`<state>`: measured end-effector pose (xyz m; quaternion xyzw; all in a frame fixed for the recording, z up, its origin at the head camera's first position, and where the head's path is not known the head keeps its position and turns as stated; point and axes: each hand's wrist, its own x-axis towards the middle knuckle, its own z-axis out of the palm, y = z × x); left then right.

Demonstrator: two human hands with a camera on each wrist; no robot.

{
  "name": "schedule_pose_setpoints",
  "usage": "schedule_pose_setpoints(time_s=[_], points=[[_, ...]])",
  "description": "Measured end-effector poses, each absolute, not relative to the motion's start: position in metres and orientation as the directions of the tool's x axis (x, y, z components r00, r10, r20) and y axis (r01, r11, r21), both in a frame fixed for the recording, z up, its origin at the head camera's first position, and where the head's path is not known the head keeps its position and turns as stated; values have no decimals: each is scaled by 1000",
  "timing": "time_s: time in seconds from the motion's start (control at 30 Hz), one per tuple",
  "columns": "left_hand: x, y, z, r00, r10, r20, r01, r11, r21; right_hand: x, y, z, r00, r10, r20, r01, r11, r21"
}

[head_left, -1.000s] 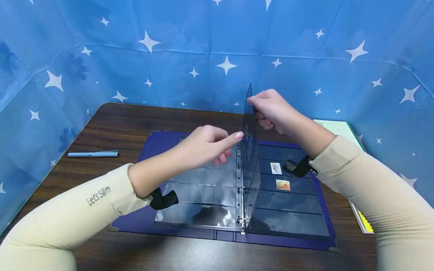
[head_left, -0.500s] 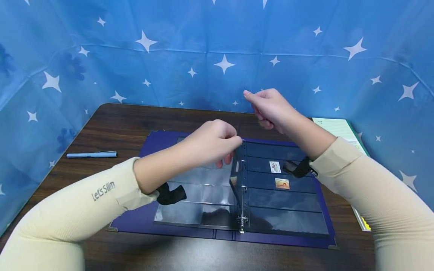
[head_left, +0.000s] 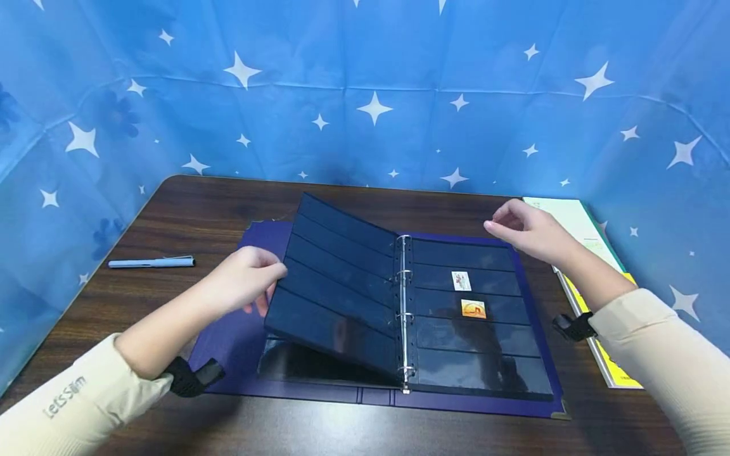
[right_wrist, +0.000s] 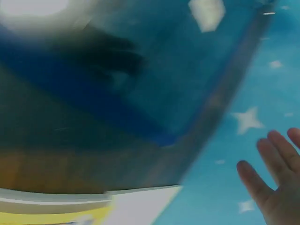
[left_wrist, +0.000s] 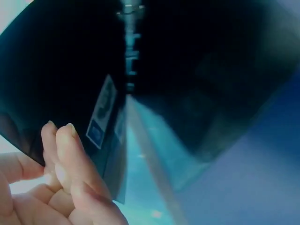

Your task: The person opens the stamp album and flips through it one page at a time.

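A purple ring binder point(head_left: 236, 361) lies spread on the table, its metal rings point(head_left: 404, 294) down the middle. My left hand point(head_left: 245, 282) pinches the outer edge of a black pocket page point(head_left: 336, 272), which slants up over the left side. In the left wrist view, a small stamp point(left_wrist: 102, 112) shows on that page's underside, near my fingers. Two stamps, a white one point(head_left: 461, 281) and an orange one point(head_left: 473, 309), sit in the right-hand page point(head_left: 473, 345). Beyond that page's upper right corner, my right hand point(head_left: 530, 231) hovers with loosely bent fingers, holding nothing.
A light blue pen point(head_left: 151, 262) rests on the wooden table point(head_left: 228, 196) at the left. Right of the binder lie a pale green lined pad point(head_left: 561, 212) and a yellow-and-white item point(head_left: 618, 373), partly under my right forearm. A blue star-patterned curtain point(head_left: 319, 63) surrounds the table.
The black page has swung from upright over to the left, carried by my left hand. My right hand has let go of the page and moved right and down.
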<state>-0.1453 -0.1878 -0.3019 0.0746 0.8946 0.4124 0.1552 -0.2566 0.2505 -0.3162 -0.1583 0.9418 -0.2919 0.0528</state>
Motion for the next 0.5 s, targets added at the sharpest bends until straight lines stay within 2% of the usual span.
schedule_pose_setpoints(time_s=[0.2, 0.4, 0.5], points=[[-138, -207, -339, -931, 199, -306, -97, 674, 732, -260, 276, -363, -907, -403, -121, -306, 829, -468], [-133, -210, -374, -927, 144, -345, -89, 811, 578, -262, 291, -398, -865, -473, -166, -370, 826, -425], [-131, -210, -385, -926, 95, -364, -92, 881, 464, -264, 293, -406, -855, -477, -203, -375, 840, -393]])
